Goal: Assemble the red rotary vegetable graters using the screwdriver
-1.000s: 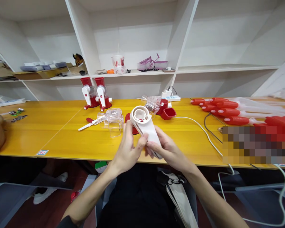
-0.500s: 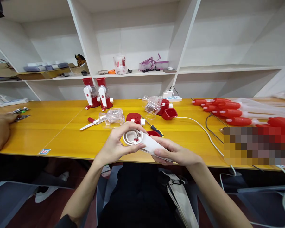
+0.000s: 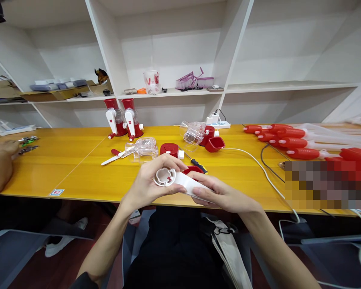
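Between my hands is a white plastic crank handle (image 3: 186, 182) with a round, hollow end showing a small red bit inside. My left hand (image 3: 146, 180) curls its thumb and fingers around the round end. My right hand (image 3: 218, 192) grips the narrower arm of the same handle. Just beyond lie a red base (image 3: 169, 149) with a white knob, a clear plastic housing (image 3: 146, 147), and a screwdriver (image 3: 199, 164). A red part (image 3: 192, 171) is partly hidden behind my hands.
Two assembled red-and-white rotary graters (image 3: 130, 120) stand at the back. Another clear housing (image 3: 194, 131) and a red hopper (image 3: 215, 144) sit right of centre. Several red-handled pieces (image 3: 291, 142) are piled at right. Another person's hand (image 3: 1, 160) is at far left.
The crank handle has shifted slightly left and tilted, turning its hollow round end more toward me. Both hands keep hold of it. The other person's hand at left moved a little.
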A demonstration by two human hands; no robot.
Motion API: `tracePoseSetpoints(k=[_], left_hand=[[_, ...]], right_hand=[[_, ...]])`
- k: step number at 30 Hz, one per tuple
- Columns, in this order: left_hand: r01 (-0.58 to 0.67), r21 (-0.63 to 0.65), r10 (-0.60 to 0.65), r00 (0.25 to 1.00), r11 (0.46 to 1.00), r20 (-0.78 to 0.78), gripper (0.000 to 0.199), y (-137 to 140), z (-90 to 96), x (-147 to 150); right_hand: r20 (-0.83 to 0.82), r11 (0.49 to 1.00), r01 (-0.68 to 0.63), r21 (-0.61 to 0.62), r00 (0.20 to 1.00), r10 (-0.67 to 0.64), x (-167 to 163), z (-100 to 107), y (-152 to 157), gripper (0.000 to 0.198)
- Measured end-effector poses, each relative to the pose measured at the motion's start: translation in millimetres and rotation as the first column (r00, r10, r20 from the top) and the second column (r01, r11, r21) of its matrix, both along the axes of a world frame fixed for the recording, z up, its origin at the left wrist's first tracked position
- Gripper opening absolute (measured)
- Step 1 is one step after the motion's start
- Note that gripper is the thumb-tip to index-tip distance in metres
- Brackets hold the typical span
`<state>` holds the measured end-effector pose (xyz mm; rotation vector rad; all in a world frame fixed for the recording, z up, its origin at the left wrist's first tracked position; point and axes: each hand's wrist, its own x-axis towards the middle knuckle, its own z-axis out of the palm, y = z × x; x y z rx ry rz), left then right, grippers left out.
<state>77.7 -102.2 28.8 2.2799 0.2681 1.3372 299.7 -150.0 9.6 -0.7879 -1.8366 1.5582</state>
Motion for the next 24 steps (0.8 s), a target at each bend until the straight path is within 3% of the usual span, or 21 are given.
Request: tracePoseSetpoints(k=[4,8,11,15,18,24], left_hand=[[-0.067,0.091,0.063,0.997,0.994,0.053,0.029,-4,-0.4,4],[-0.228,0.177,0.214,0.972,0.958,0.094,0.026,-9,2.8,3],[-0.297,0.166,0.286,0.954,0.940,0.084,0.026,-12,4.5,4],[-0.251,0.033,0.246,0.963,0.967,0.111,0.031,-12,1.9,8],[-0.197,-0.050,0.202,0.967,0.979,0.153,0.031,-11,-1.0,10],[-0.254,0.028,0.252,0.966,0.967,0.062,0.033,-9,-0.6,9]], right_hand=[[0.093,0.996,0.063,0.058,0.993,-0.068,0,3,-5,0.047],[0.112,0.990,0.140,-0.024,0.984,-0.137,-1,1,-6,0.055],[0.080,0.991,0.122,-0.063,0.990,-0.117,-4,1,-5,0.059],[-0.008,0.998,0.009,-0.070,1.000,-0.009,-7,0,-5,0.053],[-0.010,0.999,0.000,-0.055,1.000,-0.001,-7,-3,-4,0.055],[-0.006,0.997,0.007,-0.082,1.000,-0.007,-5,-4,-2,0.056]])
